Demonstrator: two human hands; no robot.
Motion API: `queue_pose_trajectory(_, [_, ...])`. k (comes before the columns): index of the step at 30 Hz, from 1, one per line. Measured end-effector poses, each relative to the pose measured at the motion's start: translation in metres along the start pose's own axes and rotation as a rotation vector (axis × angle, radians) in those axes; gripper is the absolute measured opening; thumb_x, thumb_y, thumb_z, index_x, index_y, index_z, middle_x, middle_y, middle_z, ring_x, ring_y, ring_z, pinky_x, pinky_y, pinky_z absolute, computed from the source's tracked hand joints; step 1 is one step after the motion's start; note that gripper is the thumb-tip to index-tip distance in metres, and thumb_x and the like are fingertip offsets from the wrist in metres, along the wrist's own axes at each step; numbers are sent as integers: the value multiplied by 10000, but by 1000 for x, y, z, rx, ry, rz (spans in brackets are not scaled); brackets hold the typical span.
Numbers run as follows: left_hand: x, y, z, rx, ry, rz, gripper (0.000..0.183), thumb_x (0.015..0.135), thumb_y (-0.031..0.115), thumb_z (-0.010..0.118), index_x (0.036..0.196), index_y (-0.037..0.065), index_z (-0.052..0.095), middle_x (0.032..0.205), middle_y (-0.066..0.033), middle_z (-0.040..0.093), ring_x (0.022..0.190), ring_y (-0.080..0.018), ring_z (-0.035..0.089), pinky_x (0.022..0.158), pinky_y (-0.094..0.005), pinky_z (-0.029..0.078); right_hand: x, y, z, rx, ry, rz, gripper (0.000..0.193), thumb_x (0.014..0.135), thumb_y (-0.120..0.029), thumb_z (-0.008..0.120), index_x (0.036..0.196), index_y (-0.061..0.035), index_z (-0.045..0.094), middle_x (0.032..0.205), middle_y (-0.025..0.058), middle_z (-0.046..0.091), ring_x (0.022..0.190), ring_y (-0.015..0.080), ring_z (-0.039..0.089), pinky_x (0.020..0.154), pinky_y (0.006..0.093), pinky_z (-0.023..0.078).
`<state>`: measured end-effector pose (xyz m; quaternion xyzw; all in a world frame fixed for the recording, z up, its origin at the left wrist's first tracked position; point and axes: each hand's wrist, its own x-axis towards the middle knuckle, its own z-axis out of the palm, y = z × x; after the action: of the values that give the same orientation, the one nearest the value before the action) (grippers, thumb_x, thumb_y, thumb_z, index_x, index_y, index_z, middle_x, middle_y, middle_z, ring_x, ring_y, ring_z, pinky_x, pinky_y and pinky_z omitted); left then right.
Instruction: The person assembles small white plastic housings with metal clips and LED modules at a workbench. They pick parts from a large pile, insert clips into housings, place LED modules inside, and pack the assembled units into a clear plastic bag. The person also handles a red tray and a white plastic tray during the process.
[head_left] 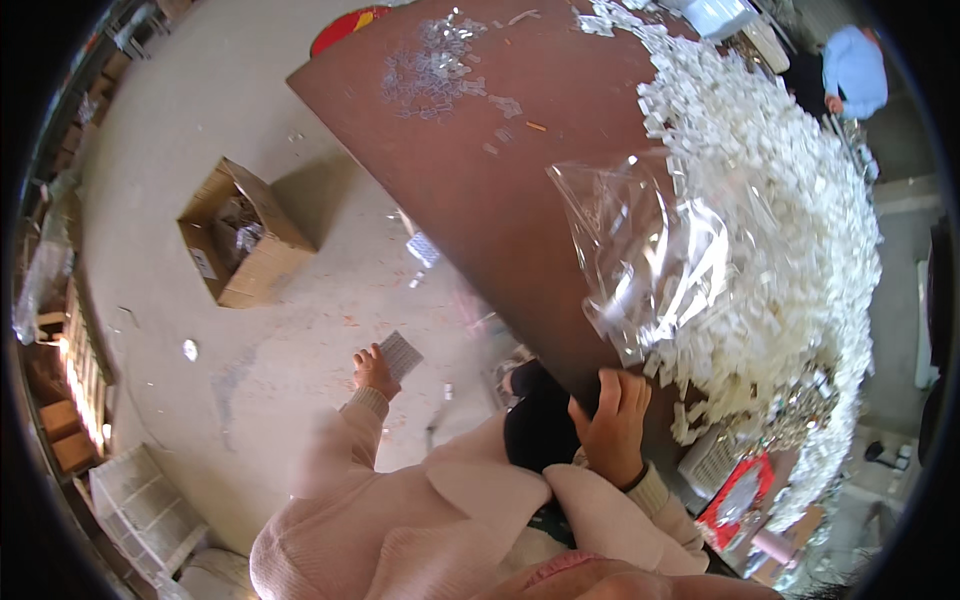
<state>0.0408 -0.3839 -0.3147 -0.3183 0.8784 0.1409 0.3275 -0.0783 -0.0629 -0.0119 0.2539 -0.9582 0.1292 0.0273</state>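
My left hand (374, 373), stretched out over the floor to the left of the table, grips a flat grey rectangular piece (403, 355) with a fine grid-like pattern; its exact kind is unclear. My right hand (617, 425) is at the near edge of the brown table (480, 190), fingers over the top and thumb at the rim. Just beyond it on the tabletop lies a crumpled clear plastic bag (650, 255). A large heap of small whitish plastic pieces (770, 200) covers the table's right side. Small clear pieces (430, 80) are scattered near the far left corner.
On the floor to the left stands an open cardboard box (262, 255) with plastic-wrapped contents. A white wire crate (145, 505) sits at the lower left. Near my right arm are a light basket (706, 462) and a red item (738, 505). Another person (853, 72) is at the far right.
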Motion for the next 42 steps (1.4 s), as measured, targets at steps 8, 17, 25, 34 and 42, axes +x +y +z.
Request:
queue_pose_trajectory(8, [-130,-47,-228,11,366,502,994,506,210,875,1335,-9,371,1244,-235,459,1189,-421,426,1020,-501,400,3,1,-9,69,70,-43,594,723,-111,797,1224,1,498,1084,171,537,990,356,526,855,455,433])
queue_pose_trajectory(17, [-270,46,-500,249,559,650,921,535,208,859,1314,-30,429,1145,-212,551,1093,-344,533,983,-416,428,2,7,-7,103,100,-82,573,710,-111,804,1189,-29,500,1040,132,536,957,305,533,815,423,427])
queue_pose_trajectory(25, [-183,176,-535,-186,614,657,946,507,285,905,1281,-55,479,1122,-218,640,884,-273,667,713,-358,555,0,11,-2,55,171,-114,547,695,-120,789,1160,-22,518,960,112,520,894,278,532,770,403,421])
queue_pose_trajectory(34, [-115,245,-501,-209,651,636,1043,519,341,917,1330,-87,420,1186,-249,597,1036,-330,641,886,-371,539,0,14,3,71,187,-104,547,674,-131,805,1136,-29,532,955,111,532,894,267,537,758,396,419])
queue_pose_trajectory(42, [-106,245,-493,3,730,707,1146,515,494,882,1337,-137,391,1231,-290,582,1159,-375,598,993,-374,481,-1,9,-3,25,177,-93,524,690,-140,807,1121,-45,525,944,105,532,904,268,537,780,388,416])
